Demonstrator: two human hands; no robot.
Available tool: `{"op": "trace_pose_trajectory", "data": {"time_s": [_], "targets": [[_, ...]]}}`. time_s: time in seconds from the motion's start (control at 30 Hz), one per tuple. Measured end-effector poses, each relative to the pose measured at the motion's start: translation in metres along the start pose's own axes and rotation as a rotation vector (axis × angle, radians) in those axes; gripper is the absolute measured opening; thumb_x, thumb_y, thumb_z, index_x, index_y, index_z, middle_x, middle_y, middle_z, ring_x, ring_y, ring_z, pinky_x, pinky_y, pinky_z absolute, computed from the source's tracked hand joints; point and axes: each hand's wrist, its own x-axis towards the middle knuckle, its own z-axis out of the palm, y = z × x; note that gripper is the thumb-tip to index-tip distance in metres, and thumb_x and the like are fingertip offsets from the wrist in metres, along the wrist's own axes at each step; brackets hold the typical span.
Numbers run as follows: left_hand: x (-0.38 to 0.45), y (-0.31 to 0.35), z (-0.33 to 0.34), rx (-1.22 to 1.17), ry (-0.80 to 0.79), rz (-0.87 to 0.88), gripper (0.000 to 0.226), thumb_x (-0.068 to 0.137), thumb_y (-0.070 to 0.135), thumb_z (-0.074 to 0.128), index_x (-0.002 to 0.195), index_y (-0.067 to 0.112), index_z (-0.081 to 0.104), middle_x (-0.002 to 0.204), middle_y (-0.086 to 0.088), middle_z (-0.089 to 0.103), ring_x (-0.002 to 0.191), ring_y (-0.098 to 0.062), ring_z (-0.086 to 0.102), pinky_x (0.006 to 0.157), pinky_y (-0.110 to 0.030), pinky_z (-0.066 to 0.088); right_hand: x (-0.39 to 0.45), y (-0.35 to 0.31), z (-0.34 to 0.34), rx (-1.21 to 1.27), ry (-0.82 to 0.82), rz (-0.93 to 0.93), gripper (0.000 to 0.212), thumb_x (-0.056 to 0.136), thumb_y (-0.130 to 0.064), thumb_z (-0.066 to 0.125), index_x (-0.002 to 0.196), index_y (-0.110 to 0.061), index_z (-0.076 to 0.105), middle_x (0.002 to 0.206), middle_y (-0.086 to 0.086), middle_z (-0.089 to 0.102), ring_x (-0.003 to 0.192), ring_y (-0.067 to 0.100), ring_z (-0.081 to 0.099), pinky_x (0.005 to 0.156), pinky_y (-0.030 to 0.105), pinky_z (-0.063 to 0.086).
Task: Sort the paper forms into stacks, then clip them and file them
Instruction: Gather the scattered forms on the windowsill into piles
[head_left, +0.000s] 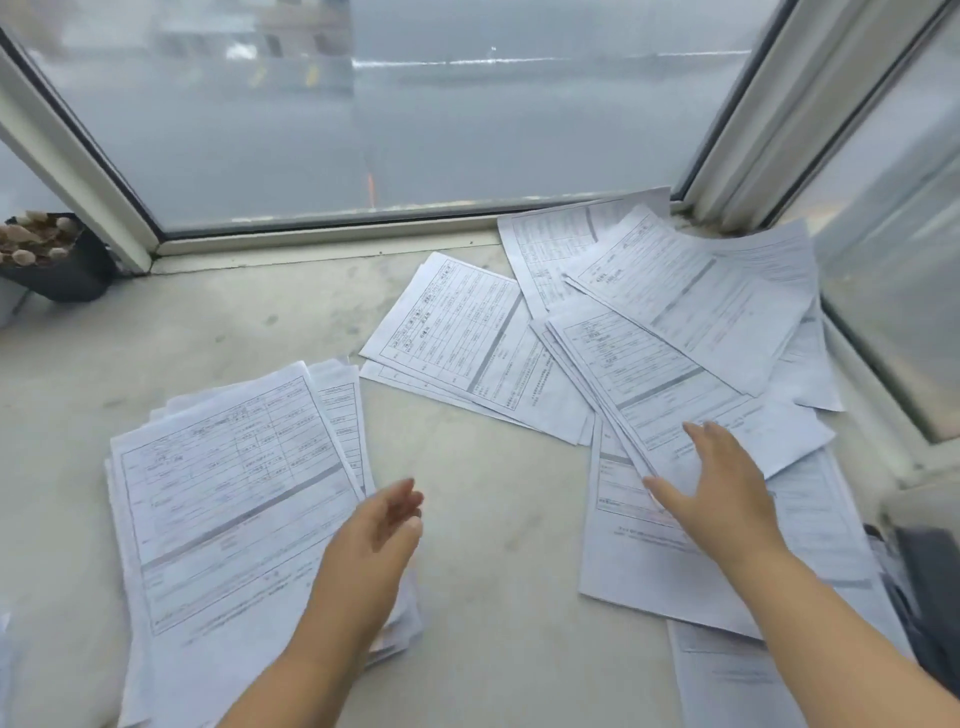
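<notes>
The forms carry ruled tables, their print too small to read. A rough stack (228, 499) lies left on the sill (493, 545), loose sheets (675, 332) fanned right. Left hand (374, 540) hovers open; right hand (722, 478) rests flat-fingered on the sheets. A black pot (57, 265) holds pale pebbles.

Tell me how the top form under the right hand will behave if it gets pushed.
The top form is probably floppy: it is a single thin sheet. It would likely slide easily, since it lies loose on other scattered forms. Under the right hand, sheets beneath may shift with it.
</notes>
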Motion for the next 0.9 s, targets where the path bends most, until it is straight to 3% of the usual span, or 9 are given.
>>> {"op": "trace_pose_trajectory", "data": {"time_s": [0.1,0.17,0.27,0.37,0.47,0.63,0.7,0.8,0.9], "targets": [[0.011,0.016,0.067,-0.529,-0.251,-0.286,0.033,0.097,-0.004,0.041,0.122,0.011,0.056,0.119,-0.011,0.067,0.109,-0.02,0.065,0.095,-0.034,0.052,0.016,0.042,-0.016,-0.02,-0.156,0.023,0.103,0.076,-0.056,0.072,0.154,-0.019,0.017,0.163,0.001,0.012,0.149,0.017,0.011,0.119,0.035,0.013],[0.018,0.023,0.107,-0.67,-0.321,-0.432,0.032,0.096,-0.002,0.043,0.125,0.004,0.053,0.122,-0.017,0.064,0.112,-0.027,0.063,0.094,-0.036,0.052,0.018,0.055,-0.017,-0.043,-0.288,-0.011,0.113,0.072,-0.063,0.072,0.155,-0.021,0.008,0.164,-0.002,0.005,0.15,0.015,0.006,0.119,0.033,0.013],[0.024,0.03,0.157,-0.674,-0.371,-0.574,0.028,0.096,0.001,0.047,0.123,0.001,0.052,0.127,-0.019,0.056,0.114,-0.03,0.058,0.1,-0.038,0.045,0.016,0.059,-0.012,-0.197,-0.364,-0.066,0.121,0.068,-0.071,0.068,0.155,-0.025,-0.001,0.162,0.001,-0.013,0.15,0.02,-0.005,0.12,0.033,0.007],[0.033,0.035,0.191,-0.615,-0.295,-0.622,0.032,0.097,0.004,0.048,0.128,-0.003,0.049,0.132,-0.02,0.052,0.127,-0.029,0.049,0.109,-0.038,0.036,0.017,0.06,-0.01,-0.227,-0.351,-0.082,0.118,0.07,-0.075,0.063,0.155,-0.026,-0.004,0.162,0.002,-0.018,0.15,0.022,-0.007,0.12,0.034,0.006],[0.042,0.042,0.213,-0.522,-0.271,-0.587,0.019,0.097,0.011,0.05,0.11,0.001,0.058,0.116,-0.012,0.059,0.116,-0.023,0.053,0.105,-0.032,0.037,0.019,0.064,-0.01,-0.242,-0.339,-0.107,0.112,0.074,-0.077,0.056,0.155,-0.027,-0.003,0.162,0.002,-0.016,0.15,0.022,-0.006,0.12,0.034,0.007],[0.063,0.053,0.24,-0.279,-0.292,-0.414,0.013,0.093,0.019,0.059,0.101,0.012,0.067,0.097,-0.006,0.075,0.101,-0.027,0.068,0.097,-0.04,0.05,0.027,0.068,-0.023,-0.105,-0.36,-0.108,0.104,0.071,-0.082,0.053,0.154,-0.034,0.013,0.163,-0.004,0.003,0.149,0.017,0.006,0.119,0.033,0.012],[0.07,0.06,0.25,-0.203,-0.279,-0.364,0.011,0.091,0.018,0.062,0.1,0.015,0.068,0.097,-0.006,0.074,0.102,-0.03,0.067,0.096,-0.046,0.051,0.038,0.071,-0.035,-0.008,-0.372,-0.099,0.096,0.068,-0.083,0.052,0.149,-0.037,0.029,0.157,-0.01,0.024,0.144,0.011,0.023,0.115,0.031,0.022],[0.084,0.062,0.268,-0.182,-0.223,-0.34,0.02,0.085,0.012,0.061,0.103,0.019,0.067,0.094,-0.002,0.073,0.091,-0.026,0.068,0.083,-0.045,0.057,0.069,0.078,-0.054,0.317,-0.379,0.0,0.091,0.059,-0.089,0.049,0.131,-0.035,0.056,0.134,-0.015,0.055,0.124,0.006,0.05,0.104,0.03,0.037],[0.09,0.065,0.27,-0.165,-0.108,-0.318,0.026,0.085,0.001,0.047,0.087,0.022,0.063,0.083,0.001,0.069,0.079,-0.02,0.065,0.066,-0.032,0.055,0.105,0.089,-0.059,0.3,-0.139,-0.009,0.063,0.079,-0.059,0.067,0.131,-0.025,0.057,0.134,-0.009,0.055,0.126,0.011,0.048,0.104,0.029,0.036]]}}
